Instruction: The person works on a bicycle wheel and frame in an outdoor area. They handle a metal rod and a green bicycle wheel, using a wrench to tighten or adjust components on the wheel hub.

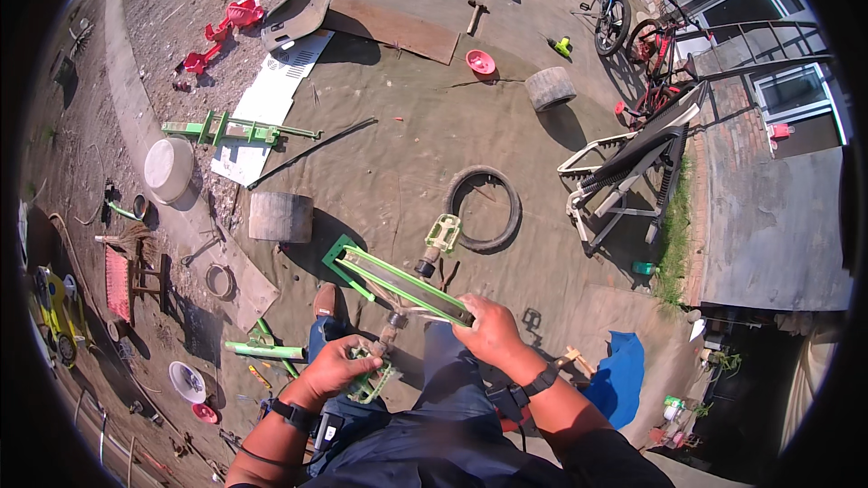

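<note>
My right hand (493,334) is wrapped round the near end of a long green metal frame (398,282), which slants up and left over my legs. At the frame's far end is a flat green plate (340,253). A bicycle pedal (443,232) in pale green sticks out on the frame's far side, on a crank joint. On the near side, my left hand (339,369) is closed at a second green pedal (372,383), next to its rusty crank (392,327). My left fingers partly cover that pedal.
Ahead lies a black tire (513,208). Two grey cylinders (280,218) (551,89) stand on the ground sheet. A green framework (244,131), a white bucket (169,170) and a broom (136,239) are to the left. A blue cloth (617,378) lies right; bicycles (612,14) stand far right.
</note>
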A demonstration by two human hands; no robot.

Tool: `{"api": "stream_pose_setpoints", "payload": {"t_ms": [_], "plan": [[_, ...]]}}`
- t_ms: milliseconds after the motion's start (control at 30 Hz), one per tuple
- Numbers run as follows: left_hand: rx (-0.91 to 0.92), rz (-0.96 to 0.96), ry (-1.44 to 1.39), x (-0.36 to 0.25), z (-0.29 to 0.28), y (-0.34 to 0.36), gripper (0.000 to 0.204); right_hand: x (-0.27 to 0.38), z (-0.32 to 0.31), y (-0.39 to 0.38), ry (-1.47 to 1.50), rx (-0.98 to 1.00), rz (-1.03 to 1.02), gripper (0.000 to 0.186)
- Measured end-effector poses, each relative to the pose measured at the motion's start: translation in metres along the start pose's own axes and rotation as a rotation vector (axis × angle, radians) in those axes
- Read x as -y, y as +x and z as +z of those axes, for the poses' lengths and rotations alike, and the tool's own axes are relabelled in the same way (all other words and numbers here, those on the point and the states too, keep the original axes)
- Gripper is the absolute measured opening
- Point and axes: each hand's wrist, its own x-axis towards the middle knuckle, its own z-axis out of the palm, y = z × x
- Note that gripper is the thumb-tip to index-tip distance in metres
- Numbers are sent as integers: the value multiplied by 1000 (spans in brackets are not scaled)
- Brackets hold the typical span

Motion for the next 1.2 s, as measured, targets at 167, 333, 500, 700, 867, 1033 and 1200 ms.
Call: {"api": "stream_pose_setpoints", "payload": {"t_ms": [167,333,500,700,867,1033,1200], "plan": [[-40,58,-93,6,-12,-25,20,33,2,14,-9,50,-70,29],[-68,157,3,15,-24,-45,22,49,16,17,49,131,-123,26],[-191,232,40,38,-32,-70,26,90,27,29,112,248,-95,23],[-254,254,-90,49,-31,-90,27,110,38,46,33,333,-241,21],[-318,341,-134,58,-50,-99,26,142,56,60,24,393,-247,21],[-349,373,-164,61,-84,-115,25,169,88,80,-36,438,-309,24],[-382,418,-176,59,-131,-133,24,217,126,101,-78,485,-277,25]]}}
